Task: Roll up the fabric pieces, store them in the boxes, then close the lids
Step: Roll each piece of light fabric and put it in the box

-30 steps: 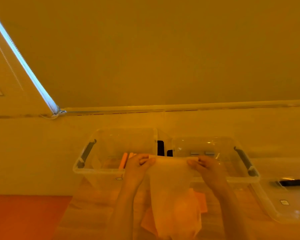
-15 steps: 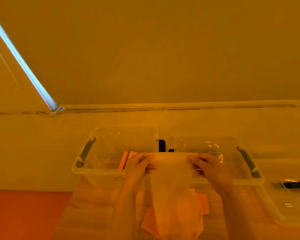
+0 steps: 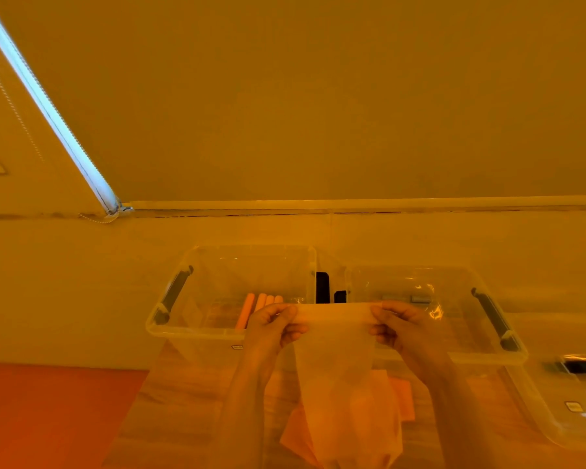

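Note:
A thin pale fabric piece [image 3: 335, 360] hangs down in front of me, held up by its top edge. My left hand [image 3: 271, 328] pinches the top left corner and my right hand [image 3: 400, 328] pinches the top right corner. Behind it stand two clear plastic boxes side by side: the left box [image 3: 183, 330] holds several orange fabric rolls [image 3: 256, 308], and the right box [image 3: 487, 357] shows no rolls from here. More orange fabric pieces [image 3: 400, 397] lie on the table under the hanging one.
A clear lid [image 3: 562, 414] with a dark handle lies on the table at the right. Dark latches [image 3: 322, 287] sit between the two boxes. A pale wall and a drawn blind rise behind. An orange-red surface [image 3: 48, 418] shows at the lower left.
Both hands turned the fabric's top edge slightly over, and the top edge sits a little higher against the boxes. The view shifted slightly.

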`<state>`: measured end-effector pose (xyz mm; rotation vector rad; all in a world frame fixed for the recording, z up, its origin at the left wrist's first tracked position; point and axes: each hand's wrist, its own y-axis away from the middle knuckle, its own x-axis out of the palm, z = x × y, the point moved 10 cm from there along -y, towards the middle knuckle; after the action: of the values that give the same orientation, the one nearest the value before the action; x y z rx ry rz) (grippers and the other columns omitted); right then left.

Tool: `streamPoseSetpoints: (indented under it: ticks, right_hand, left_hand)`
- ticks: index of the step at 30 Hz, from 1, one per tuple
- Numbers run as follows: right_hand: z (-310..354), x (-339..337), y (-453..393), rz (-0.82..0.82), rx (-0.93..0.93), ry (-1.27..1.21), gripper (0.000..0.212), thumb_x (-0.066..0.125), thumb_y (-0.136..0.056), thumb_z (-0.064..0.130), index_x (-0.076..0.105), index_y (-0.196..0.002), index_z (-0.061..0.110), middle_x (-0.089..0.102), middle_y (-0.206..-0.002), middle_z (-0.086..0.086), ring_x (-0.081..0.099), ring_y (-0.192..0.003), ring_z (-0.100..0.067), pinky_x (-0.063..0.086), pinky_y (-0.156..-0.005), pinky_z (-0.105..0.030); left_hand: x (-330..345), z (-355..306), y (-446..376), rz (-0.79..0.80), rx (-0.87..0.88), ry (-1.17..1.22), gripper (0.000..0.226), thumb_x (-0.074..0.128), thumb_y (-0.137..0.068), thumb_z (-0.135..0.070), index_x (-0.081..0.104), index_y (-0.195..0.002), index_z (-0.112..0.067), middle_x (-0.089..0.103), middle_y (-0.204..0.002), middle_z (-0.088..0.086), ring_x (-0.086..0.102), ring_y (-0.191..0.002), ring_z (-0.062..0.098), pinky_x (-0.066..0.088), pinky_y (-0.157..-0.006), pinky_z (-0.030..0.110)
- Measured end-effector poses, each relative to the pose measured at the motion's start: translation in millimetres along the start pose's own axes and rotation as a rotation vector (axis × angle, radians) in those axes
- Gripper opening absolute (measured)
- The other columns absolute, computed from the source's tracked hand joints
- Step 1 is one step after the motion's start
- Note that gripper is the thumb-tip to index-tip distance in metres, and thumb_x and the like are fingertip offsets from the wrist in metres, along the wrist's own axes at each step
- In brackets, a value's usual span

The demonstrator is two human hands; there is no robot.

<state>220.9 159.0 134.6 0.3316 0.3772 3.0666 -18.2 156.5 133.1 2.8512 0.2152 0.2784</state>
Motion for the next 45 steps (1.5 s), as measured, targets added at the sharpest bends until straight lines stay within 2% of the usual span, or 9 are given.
streamPoseSetpoints:
  ticks: [12,19,22,24,28,32,37,41,45]
  right_hand:
    - [-7.3,-1.2,2.2,0.023,-0.01,-0.206,0.022,0.047,-0.093,-0.005,0.068,-0.09,0.004,0.068,-0.067,-0.009,0.065,-0.056,-0.015,0.052,-0.048,-0.02]
    - [-10.8,1.4,2.0,0.036,0.002,-0.281,0.035,0.044,-0.094,-0.004,0.073,-0.075,0.003,0.07,-0.071,-0.014,0.067,-0.058,-0.017,0.055,-0.051,-0.021]
    - [-10.0,4.5,3.7,0.063,-0.006,-0.258,0.016,0.061,-0.084,0.015,0.069,-0.083,0.001,0.07,-0.074,-0.013,0.067,-0.061,-0.016,0.054,-0.052,-0.02]
    - [-11.1,6.3,5.0,0.09,0.001,-0.184,0.031,0.076,-0.068,0.026,0.071,-0.086,0.002,0.07,-0.076,-0.012,0.067,-0.064,-0.015,0.054,-0.055,-0.019]
    - [-12.2,2.1,5.9,0.059,-0.001,-0.1,0.013,0.062,-0.082,0.008,0.068,-0.091,0.001,0.069,-0.077,-0.012,0.066,-0.063,-0.013,0.053,-0.055,-0.018]
    - [-14.1,-1.3,6.3,0.034,0.023,-0.026,0.014,0.056,-0.089,-0.001,0.068,-0.091,0.005,0.071,-0.074,-0.008,0.066,-0.065,-0.013,0.054,-0.057,-0.018]
    - [-13.2,-2.9,8.1,0.036,0.032,-0.017,0.019,0.055,-0.09,-0.001,0.066,-0.102,0.01,0.071,-0.079,-0.01,0.068,-0.067,-0.013,0.055,-0.058,-0.018]
    - [-12.3,-0.8,10.9,0.066,0.041,0.029,0.02,0.054,-0.091,0.0,0.066,-0.104,0.01,0.073,-0.08,-0.01,0.07,-0.068,-0.013,0.056,-0.06,-0.018]
    - [-11.3,-0.5,13.3,0.067,0.04,0.094,0.014,0.055,-0.091,0.001,0.067,-0.096,0.006,0.073,-0.079,-0.009,0.07,-0.069,-0.015,0.056,-0.06,-0.019]
  left_hand:
    - [2.4,9.6,3.2,0.071,-0.048,0.222,0.027,0.051,-0.089,0.01,0.072,-0.08,-0.003,0.074,-0.081,0.004,0.069,-0.061,0.016,0.055,-0.052,0.019]
    - [10.5,2.4,7.2,0.108,-0.031,0.272,0.059,0.047,-0.094,-0.001,0.074,-0.051,-0.03,0.074,-0.072,0.0,0.069,-0.061,0.011,0.056,-0.056,0.018]
    - [6.3,4.0,8.8,0.086,-0.033,0.208,0.042,0.051,-0.092,0.001,0.076,-0.063,-0.017,0.074,-0.075,-0.002,0.069,-0.063,0.012,0.055,-0.054,0.017]
    - [1.9,3.6,9.8,0.062,-0.019,0.17,0.022,0.052,-0.091,0.004,0.07,-0.08,-0.002,0.073,-0.071,-0.007,0.069,-0.063,0.012,0.055,-0.053,0.017]
    - [-1.0,4.0,11.7,0.06,-0.021,0.144,0.015,0.056,-0.087,0.007,0.069,-0.086,-0.001,0.074,-0.08,0.0,0.071,-0.069,0.016,0.056,-0.057,0.018]
    - [3.0,-3.1,16.8,0.098,0.031,0.03,0.021,0.052,-0.088,0.011,0.062,-0.104,0.001,0.066,-0.064,-0.028,0.069,-0.069,0.004,0.057,-0.064,0.018]
    - [4.3,-3.9,18.1,0.119,0.04,-0.023,0.027,0.051,-0.09,0.009,0.06,-0.111,-0.005,0.064,-0.064,-0.033,0.068,-0.072,-0.003,0.057,-0.072,0.021]
    - [-1.8,2.6,14.1,0.101,0.0,-0.043,0.021,0.055,-0.088,0.009,0.066,-0.096,-0.007,0.067,-0.064,-0.027,0.07,-0.07,0.008,0.058,-0.068,0.021]
    - [-12.2,9.2,11.2,0.045,-0.049,-0.06,0.013,0.06,-0.086,0.002,0.069,-0.091,-0.006,0.074,-0.08,0.006,0.071,-0.068,0.017,0.056,-0.057,0.019]
